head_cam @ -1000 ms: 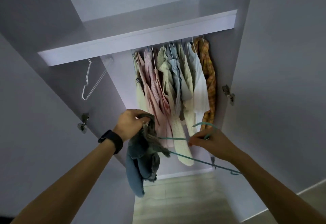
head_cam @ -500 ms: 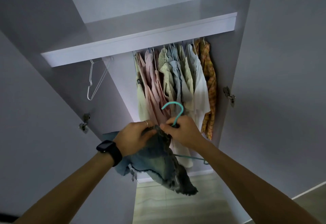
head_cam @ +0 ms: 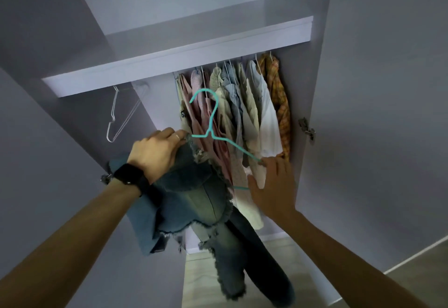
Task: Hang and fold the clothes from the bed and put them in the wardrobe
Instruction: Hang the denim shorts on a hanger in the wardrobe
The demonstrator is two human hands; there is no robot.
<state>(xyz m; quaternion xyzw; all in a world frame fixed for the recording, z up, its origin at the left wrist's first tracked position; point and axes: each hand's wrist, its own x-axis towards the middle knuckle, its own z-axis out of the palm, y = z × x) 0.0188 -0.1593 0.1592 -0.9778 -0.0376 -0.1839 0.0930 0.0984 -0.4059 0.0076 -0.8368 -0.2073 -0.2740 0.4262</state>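
Left hand [head_cam: 155, 152]: grips frayed blue denim garment [head_cam: 194, 201] at its top.
Right hand [head_cam: 274, 186]: pinches thin teal wire hanger [head_cam: 210, 134] at its end.
Advice: spread denim evenly before hooking.

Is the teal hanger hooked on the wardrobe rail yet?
Not yet: the teal hanger has its hook free in the air, its end pinched by the right hand.

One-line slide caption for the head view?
Left hand grips jeans on a teal hanger; right hand holds its end before hung shirts.
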